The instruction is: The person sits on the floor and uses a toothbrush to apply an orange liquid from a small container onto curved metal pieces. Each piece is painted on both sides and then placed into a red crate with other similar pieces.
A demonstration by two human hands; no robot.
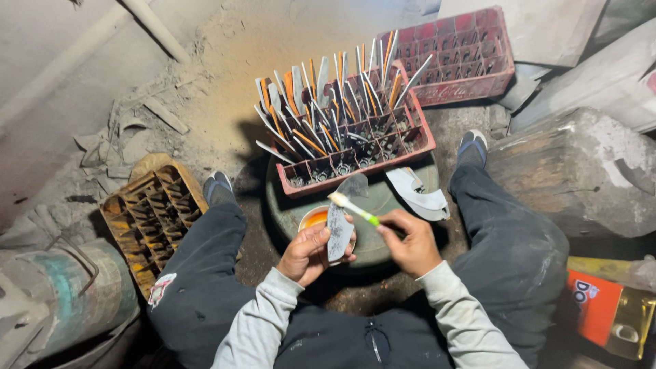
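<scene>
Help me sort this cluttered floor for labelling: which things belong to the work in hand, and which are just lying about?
In use: left hand holding a metal blade; right hand holding a green-handled brush; orange-filled bowl; red crate of blades.

Lying about: yellow crate; second red crate; wooden block.

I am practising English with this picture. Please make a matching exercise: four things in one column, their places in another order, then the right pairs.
1 metal blade
2 toothbrush
3 red crate
4 yellow crate

a in the right hand
b beside the person's left leg
c in the left hand
d on the round drum, full of blades

Pairs: 1-c, 2-a, 3-d, 4-b
</scene>
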